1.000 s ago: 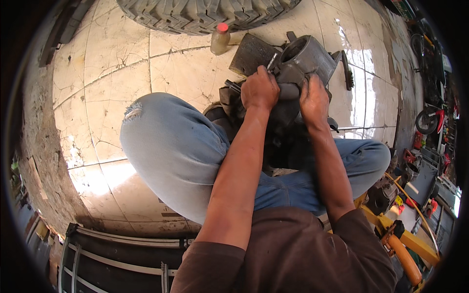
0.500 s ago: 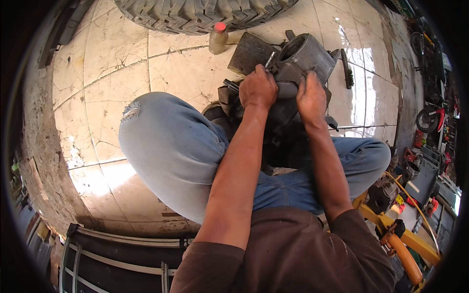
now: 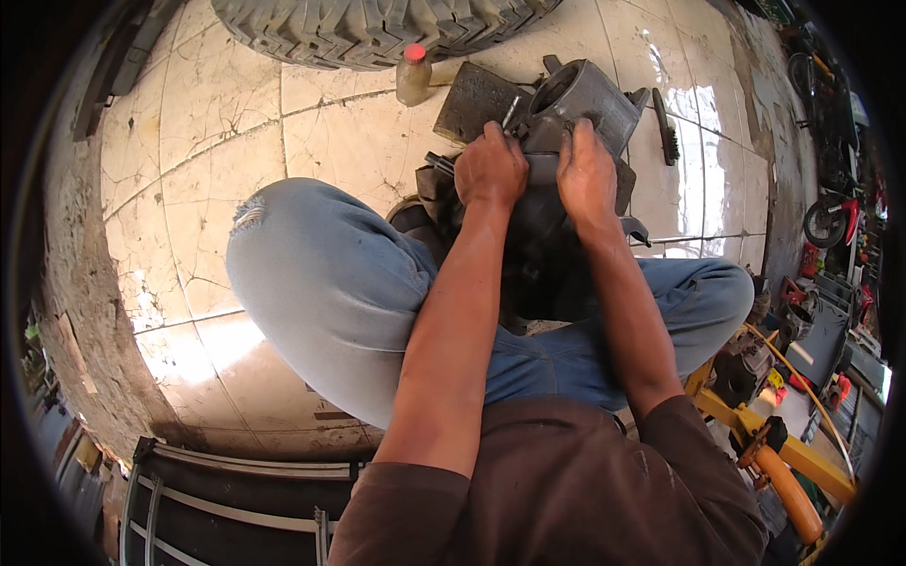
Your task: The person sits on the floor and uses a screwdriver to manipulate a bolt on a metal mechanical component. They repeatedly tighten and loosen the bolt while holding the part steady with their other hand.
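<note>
A large grey metal housing with a round opening stands on the floor between my legs, its opening tilted up and away. My left hand is closed at its left side, around a slim metal rod-like tool whose shiny end sticks out beyond the fingers. Just left of that hand a dark bar end juts out; I cannot tell if it belongs to the same tool. My right hand rests against the near face of the housing with fingers curled, and what they pinch, if anything, is hidden. Shadow covers the housing's lower part.
A dark flat block lies beside the housing, near a jar with a red lid. Beyond is a big treaded tyre. A black brush lies on the tiles at right. A yellow metal frame stands at lower right.
The whole view has shifted slightly. My right hand has moved a little up and inward along the housing, its fingers more curled. My left hand keeps its grip on the slim tool.
</note>
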Action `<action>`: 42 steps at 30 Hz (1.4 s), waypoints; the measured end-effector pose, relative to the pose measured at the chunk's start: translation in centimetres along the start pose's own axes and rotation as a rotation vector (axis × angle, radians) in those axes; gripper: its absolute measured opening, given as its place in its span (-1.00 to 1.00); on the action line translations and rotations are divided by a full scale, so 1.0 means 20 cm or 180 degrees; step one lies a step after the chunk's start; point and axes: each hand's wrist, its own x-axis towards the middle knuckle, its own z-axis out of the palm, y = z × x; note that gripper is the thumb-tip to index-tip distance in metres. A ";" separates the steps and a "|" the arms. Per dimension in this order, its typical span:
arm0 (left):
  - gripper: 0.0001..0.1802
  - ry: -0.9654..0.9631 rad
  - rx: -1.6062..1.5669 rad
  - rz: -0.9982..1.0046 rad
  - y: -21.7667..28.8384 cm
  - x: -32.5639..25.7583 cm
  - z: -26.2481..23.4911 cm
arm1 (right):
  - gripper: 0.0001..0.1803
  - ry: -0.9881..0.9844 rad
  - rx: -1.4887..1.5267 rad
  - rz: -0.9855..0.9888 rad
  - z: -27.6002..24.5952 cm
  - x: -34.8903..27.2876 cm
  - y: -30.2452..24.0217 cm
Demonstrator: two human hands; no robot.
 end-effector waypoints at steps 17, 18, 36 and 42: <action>-0.74 0.0236 0.0081 0.0080 0.01 0.03 0.02 | -0.70 0.0046 0.0054 0.0054 -0.05 -0.04 0.09; -0.74 0.0237 0.0108 0.0088 0.01 0.04 0.02 | -0.70 0.0093 0.0082 0.0046 -0.04 -0.04 0.10; -0.73 0.0003 0.0113 -0.0049 0.02 0.04 -0.02 | -0.71 -0.0002 -0.0030 0.0003 -0.01 -0.05 0.08; -0.72 0.0047 0.0051 0.0078 0.00 0.03 -0.02 | -0.68 -0.0272 -0.0013 0.0058 0.00 0.01 -0.02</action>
